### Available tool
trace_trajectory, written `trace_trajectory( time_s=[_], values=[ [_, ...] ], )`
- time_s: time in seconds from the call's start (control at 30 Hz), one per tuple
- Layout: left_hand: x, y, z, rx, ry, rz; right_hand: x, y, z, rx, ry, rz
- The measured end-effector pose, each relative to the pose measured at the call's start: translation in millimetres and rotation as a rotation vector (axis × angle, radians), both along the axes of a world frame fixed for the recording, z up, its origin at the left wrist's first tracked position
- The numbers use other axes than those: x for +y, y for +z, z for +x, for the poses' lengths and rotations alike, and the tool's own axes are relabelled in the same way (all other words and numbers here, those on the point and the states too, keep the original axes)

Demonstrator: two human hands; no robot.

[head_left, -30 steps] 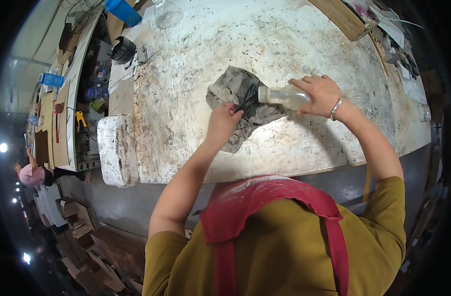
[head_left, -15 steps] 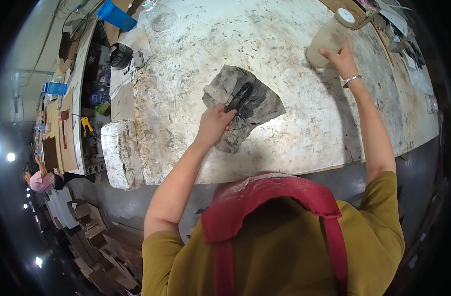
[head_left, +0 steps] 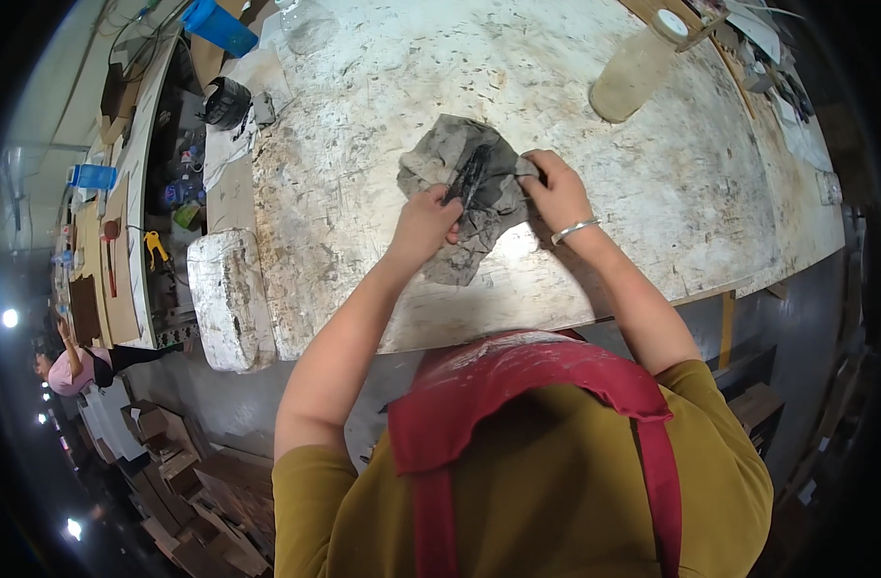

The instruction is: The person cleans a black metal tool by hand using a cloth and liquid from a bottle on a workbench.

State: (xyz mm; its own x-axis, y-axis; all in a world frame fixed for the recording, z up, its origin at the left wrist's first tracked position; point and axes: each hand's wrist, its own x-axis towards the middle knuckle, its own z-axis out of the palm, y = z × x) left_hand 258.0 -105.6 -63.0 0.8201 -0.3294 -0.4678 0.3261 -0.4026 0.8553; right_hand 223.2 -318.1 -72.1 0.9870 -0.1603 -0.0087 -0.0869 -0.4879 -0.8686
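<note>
On the worktable lies a crumpled grey cloth (head_left: 436,149) with dark stains. A long, black, shiny object (head_left: 471,175) rests across it; its kind is not clear. My left hand (head_left: 427,223) is closed around the near end of that object. With thumb and fingers my right hand (head_left: 558,197), a silver bangle at its wrist, pinches the right edge of the cloth. A cloudy, pale bottle with a white lid (head_left: 633,77) stands farther off at the right, apart from both hands.
The white, scuffed worktable (head_left: 363,222) stretches around the cloth. A wrapped white block (head_left: 231,299) sits at its left edge. A black roll (head_left: 227,102) and a blue container (head_left: 219,27) are at the far left. Beyond, a person in pink (head_left: 75,371) is at another bench.
My right hand has let go of the bottle and come left to the cloth, taking hold of its edge. The cloth's right side is now gathered up. My left hand keeps its grip.
</note>
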Motion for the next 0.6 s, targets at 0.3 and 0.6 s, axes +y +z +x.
trace_trajectory(
  time_s=[0.3, 0.6],
  values=[
    [-1.9, -21.8, -3.7, 0.025, 0.001, -0.044, 62.1, -2.5, 11.8, -0.314, 0.257, -0.514],
    [19.4, 25.5, -12.3, 0.2, 0.103, -0.121, 31.3, -13.9, 34.0, 0.056, 0.026, 0.04]
  ],
)
